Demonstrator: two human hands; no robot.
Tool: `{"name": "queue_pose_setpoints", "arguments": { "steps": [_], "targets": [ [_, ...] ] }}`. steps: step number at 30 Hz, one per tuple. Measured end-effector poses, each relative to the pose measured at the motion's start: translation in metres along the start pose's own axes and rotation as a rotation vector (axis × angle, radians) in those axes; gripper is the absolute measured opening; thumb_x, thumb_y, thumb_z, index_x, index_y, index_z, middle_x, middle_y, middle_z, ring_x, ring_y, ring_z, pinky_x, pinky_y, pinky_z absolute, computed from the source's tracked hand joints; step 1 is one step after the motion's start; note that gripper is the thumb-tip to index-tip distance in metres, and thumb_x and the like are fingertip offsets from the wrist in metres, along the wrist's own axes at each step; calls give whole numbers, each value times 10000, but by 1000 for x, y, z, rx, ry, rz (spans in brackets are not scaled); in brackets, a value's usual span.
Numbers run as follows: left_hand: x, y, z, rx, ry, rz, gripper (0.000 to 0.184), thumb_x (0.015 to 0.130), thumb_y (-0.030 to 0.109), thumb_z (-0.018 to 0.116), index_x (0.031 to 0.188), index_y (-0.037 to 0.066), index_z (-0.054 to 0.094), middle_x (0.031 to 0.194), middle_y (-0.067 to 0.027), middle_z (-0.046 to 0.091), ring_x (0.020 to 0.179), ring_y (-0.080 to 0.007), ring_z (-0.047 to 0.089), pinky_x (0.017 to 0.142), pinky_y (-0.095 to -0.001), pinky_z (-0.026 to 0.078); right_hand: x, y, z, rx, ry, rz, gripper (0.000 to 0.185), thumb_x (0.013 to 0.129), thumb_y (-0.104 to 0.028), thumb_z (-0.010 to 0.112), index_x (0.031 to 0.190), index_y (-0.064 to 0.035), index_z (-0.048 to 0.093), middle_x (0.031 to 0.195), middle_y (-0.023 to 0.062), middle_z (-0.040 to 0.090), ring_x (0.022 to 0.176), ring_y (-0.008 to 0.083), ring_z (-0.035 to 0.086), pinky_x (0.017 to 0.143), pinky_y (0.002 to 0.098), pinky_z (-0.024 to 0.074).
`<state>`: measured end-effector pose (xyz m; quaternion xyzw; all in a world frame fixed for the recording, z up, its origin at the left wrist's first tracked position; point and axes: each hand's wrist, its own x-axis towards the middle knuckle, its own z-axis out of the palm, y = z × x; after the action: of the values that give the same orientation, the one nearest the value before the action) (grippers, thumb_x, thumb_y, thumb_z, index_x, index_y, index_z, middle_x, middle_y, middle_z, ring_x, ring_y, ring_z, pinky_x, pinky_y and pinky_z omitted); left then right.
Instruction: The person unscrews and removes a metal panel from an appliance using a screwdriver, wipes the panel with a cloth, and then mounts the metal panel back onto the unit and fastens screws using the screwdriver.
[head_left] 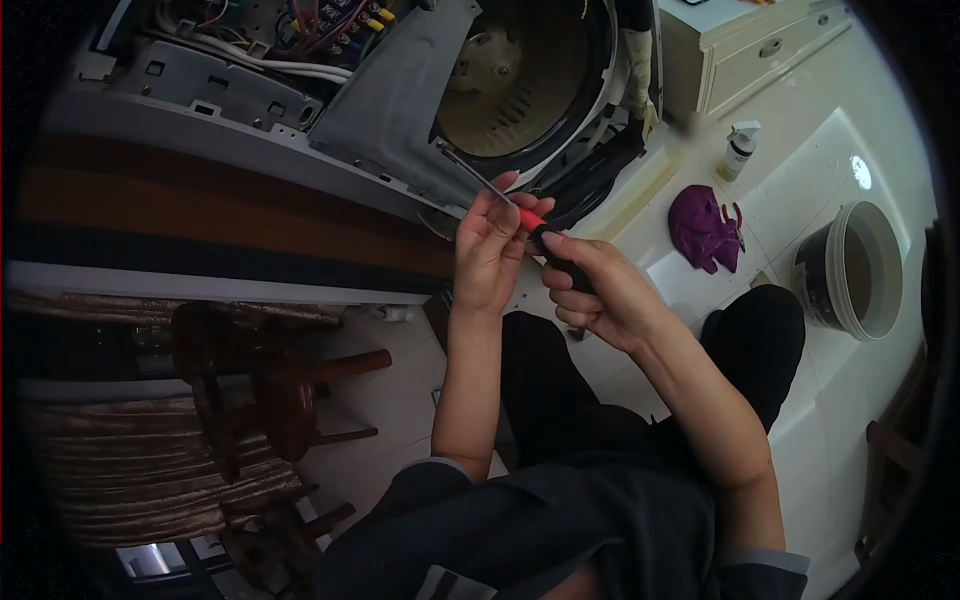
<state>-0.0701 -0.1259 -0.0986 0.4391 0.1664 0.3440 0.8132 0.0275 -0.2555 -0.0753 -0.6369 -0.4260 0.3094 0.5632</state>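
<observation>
My right hand (600, 295) is wrapped round the black and red handle of a screwdriver (568, 262). The fingers of my left hand (492, 240) close around the shaft near the red collar. The screwdriver's tip points up and left, at the edge of a grey metal panel (395, 95) on an opened appliance. Beside that panel is a round fan housing (515, 85) with a dark opening. Wires and a terminal block (350, 35) show at the top left. Whether the tip touches a screw cannot be made out.
On the tiled floor at the right are a purple cloth (703, 230), a spray bottle (737, 152) and a white bucket (865, 270). A pale cabinet (755, 50) stands at the top right. Reddish-brown wooden stools (285, 405) are at the lower left.
</observation>
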Motion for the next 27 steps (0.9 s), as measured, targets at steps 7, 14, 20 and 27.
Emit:
{"name": "queue_pose_setpoints", "arguments": {
  "steps": [7,14,20,27],
  "targets": [
    [-10,15,-15,45,20,-16,426,931,106,628,1300,-42,476,1021,-135,656,985,-232,659,906,-323,530,-10,-13,31,-553,52,-76,330,900,-189,621,1121,5,473,843,209,630,689,384,661,560,445,516],
    [-28,51,-64,348,313,15,415,1020,288,496,1266,-45,524,1079,-167,669,1008,-254,667,962,-356,505,-11,-8,35,1217,-239,550,273,1013,-276,494,1119,-27,468,787,85,534,459,131,474,427,282,333],
    [-47,49,-82,398,470,-21,403,1024,292,484,1245,-40,540,1052,-158,676,999,-272,671,945,-357,512,-11,-12,30,1528,-322,629,308,993,-294,548,1125,-39,439,731,40,509,459,83,416,432,244,302],
    [-56,39,-81,604,502,-30,333,1010,220,512,1241,-17,547,1059,-167,670,979,-263,679,927,-349,514,-14,18,41,236,191,-81,398,929,-219,631,1115,46,400,645,98,544,528,216,535,501,345,432]
  ]
}}
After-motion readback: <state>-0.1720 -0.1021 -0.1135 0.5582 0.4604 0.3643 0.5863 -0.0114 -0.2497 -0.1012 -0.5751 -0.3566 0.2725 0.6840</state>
